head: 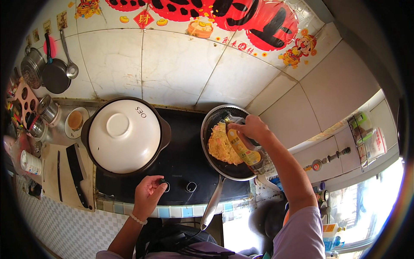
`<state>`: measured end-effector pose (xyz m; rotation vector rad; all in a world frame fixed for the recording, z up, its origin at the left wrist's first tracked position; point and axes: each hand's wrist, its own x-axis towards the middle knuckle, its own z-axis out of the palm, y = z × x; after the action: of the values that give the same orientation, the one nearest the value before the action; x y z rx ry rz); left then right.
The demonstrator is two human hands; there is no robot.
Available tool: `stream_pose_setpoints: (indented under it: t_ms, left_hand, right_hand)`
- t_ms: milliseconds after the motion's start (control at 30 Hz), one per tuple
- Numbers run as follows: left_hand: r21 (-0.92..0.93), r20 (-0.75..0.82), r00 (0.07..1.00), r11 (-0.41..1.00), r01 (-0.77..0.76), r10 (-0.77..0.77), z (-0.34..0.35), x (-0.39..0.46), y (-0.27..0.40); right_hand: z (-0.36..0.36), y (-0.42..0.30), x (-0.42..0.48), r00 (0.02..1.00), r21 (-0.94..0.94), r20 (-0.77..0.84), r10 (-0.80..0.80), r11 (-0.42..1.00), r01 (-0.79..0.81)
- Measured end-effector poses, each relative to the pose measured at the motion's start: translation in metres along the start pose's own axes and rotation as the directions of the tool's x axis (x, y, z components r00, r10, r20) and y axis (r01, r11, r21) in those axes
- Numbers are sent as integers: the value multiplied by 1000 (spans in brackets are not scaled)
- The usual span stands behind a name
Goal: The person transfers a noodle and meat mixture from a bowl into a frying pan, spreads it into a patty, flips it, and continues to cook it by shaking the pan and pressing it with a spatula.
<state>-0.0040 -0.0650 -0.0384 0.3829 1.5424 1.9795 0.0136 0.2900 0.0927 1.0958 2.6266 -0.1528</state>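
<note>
My right hand (254,128) grips a clear plastic cooking-oil bottle (244,149) with a yellow label, tilted over the right side of a frying pan (207,155). A golden, pancake-like piece of food (223,145) lies in the pan, partly hidden behind the bottle. The pan sits on the right of the black stove, its metal handle towards me. My left hand (149,194) is at the stove's front edge, with thumb and fingers around a small dark bottle cap (162,181), beside the left control knob (167,186). The right knob (190,186) stands untouched.
A large dark pot with a cream lid (124,139) covers the left burner. Further left are a cutting board (50,181) with a black cleaver (76,171) and chopsticks (59,176), and a plate (83,133). A tiled wall (174,68) rises behind; a gas valve (317,165) is at right.
</note>
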Motion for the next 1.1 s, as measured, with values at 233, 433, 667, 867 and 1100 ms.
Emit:
stream_pose_setpoints:
  t_ms: [233, 433, 667, 867, 1100]
  left_hand:
    - [11, 2, 1000, 1000, -11, 11, 0, -3, 1]
    - [10, 6, 1000, 1000, -10, 9, -1, -5, 0]
    - [2, -4, 1000, 1000, 0, 0, -1, -8, 2]
    - [5, -1, 1000, 1000, 0, 0, -2, -9, 1]
    - [12, 17, 1000, 1000, 3, -3, 6, -12, 6]
  right_hand:
    - [5, 2, 1, 997, 44, -67, -36, 998, 39]
    - [4, 3, 2, 992, 38, -113, -58, 997, 63]
    - [8, 3, 2, 989, 33, -135, -59, 997, 64]
    - [3, 8, -8, 986, 60, -160, -50, 996, 60]
    - [-10, 12, -52, 991, 22, -111, -69, 997, 72]
